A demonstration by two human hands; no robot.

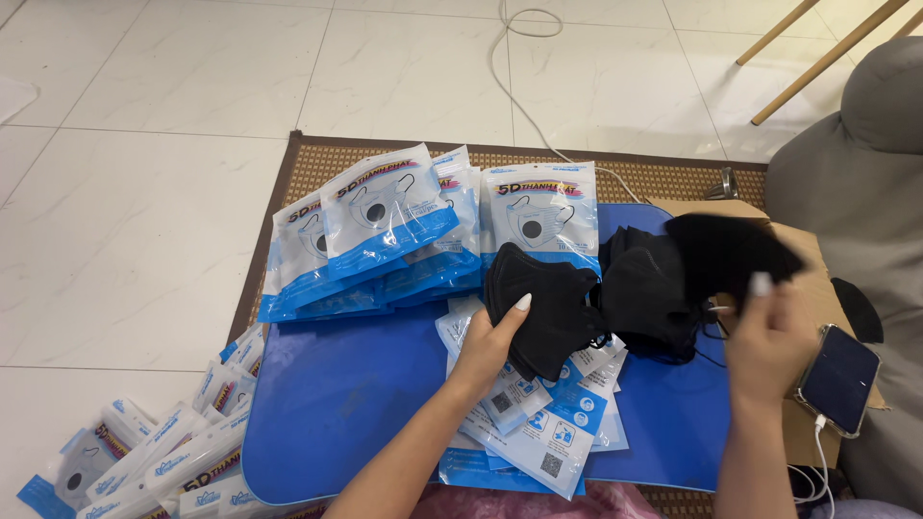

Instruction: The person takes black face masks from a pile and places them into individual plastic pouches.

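My left hand (488,348) grips a small stack of folded black face masks (540,300) above a blue board (336,394). My right hand (769,336) lifts another black mask (726,252) from a loose heap of black masks (646,293) at the board's right side. Under my left hand lie several flat, empty white-and-blue pouches (548,432). Filled mask packets (385,226) of the same white and blue are stacked at the far side of the board.
More packets (163,452) lie spread on the white tile floor at lower left. A phone (839,378) with a white cable rests on a cardboard box (803,423) at right. Behind it is a grey cushion (856,183). A woven mat (317,163) lies under the board.
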